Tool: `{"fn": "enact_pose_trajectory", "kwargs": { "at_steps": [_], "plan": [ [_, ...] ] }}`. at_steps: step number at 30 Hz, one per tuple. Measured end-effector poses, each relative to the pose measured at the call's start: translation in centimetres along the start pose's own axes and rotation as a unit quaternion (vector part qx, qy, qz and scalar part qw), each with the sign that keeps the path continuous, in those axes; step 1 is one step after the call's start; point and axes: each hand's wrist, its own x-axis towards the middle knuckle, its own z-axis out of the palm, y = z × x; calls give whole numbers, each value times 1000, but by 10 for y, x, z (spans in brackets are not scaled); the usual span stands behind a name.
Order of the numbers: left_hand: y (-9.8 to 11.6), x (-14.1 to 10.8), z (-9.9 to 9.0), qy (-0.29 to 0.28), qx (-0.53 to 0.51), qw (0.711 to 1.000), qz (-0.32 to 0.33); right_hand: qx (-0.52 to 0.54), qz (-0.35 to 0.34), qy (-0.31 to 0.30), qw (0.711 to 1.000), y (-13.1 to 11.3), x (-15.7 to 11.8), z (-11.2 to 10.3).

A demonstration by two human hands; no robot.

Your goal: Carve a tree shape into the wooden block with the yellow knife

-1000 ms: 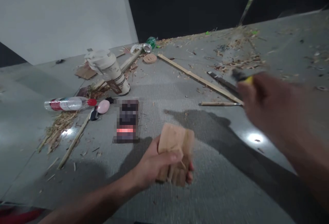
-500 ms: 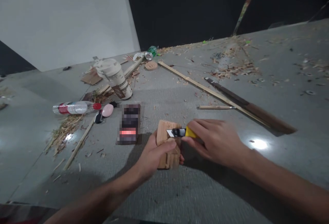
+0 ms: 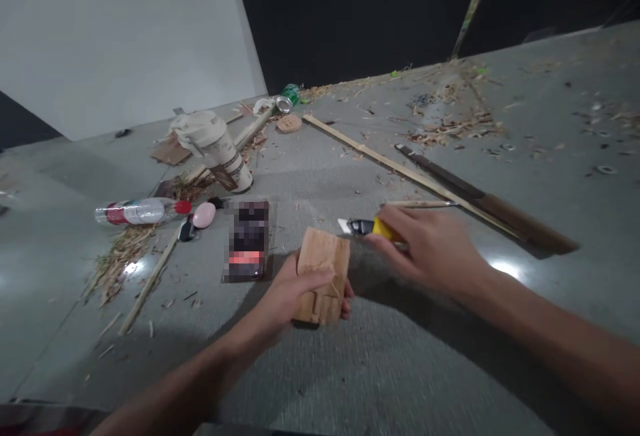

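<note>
A small carved wood block (image 3: 325, 249) is gripped in my left hand (image 3: 293, 289), the thumb across its face and fingertips showing at its right edge. Cut grooves mark the lower part of the block. My right hand (image 3: 425, 239) is closed round the yellow handle of a utility knife (image 3: 373, 226). Its short blade points left, above and to the right of the block, apart from it. A phone (image 3: 250, 239) with a blurred-out screen lies on the grey surface left of my left hand.
Left are a plastic bottle (image 3: 145, 211), a pink oval object (image 3: 204, 215) and a lidded paper cup (image 3: 215, 149). A green can (image 3: 288, 99) stands farther back. A long wooden strip (image 3: 375, 156) and a dark flat bar (image 3: 480, 199) lie right, among scattered shavings.
The knife has lifted off the block's face and moved up and right with my right hand. My left hand still grips the block, now slightly further left in view.
</note>
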Motion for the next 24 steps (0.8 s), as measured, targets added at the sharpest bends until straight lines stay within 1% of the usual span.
{"fn": "enact_pose_trajectory", "kwargs": {
  "at_steps": [2,5,8,12,15,17,19,20,21,22,23,24],
  "plan": [
    [2,1,0,-8,3,1000,6,22,-42,-8,999,-10,-2,0],
    [1,0,1,1,-2,1000,4,42,-80,-16,996,-13,-4,-2],
    [-1,-2,1,22,-2,1000,-1,44,-87,-29,995,-11,-5,-3],
    [-1,0,-1,3,-4,1000,13,47,-87,-47,994,-16,-8,1],
    [1,0,-4,-11,4,1000,18,35,-106,-37,993,-20,-10,6],
    [1,-4,-2,-18,12,1000,3,2,-112,-16,994,-15,-9,6],
    [-1,-11,2,-47,29,998,-32,-56,-50,25,997,1,-5,-1],
    [-1,-15,5,-73,47,994,-63,-95,25,58,993,12,-3,-6],
    [-2,-18,9,-127,56,986,-94,-122,106,96,982,24,-1,-13],
    [-3,-20,11,-173,53,975,-125,-134,144,120,973,35,1,-20],
    [-2,-21,13,-172,37,977,-121,-134,157,133,969,42,2,-26],
    [-2,-20,14,-130,9,987,-94,-121,174,152,965,47,3,-30]
  ]
}}
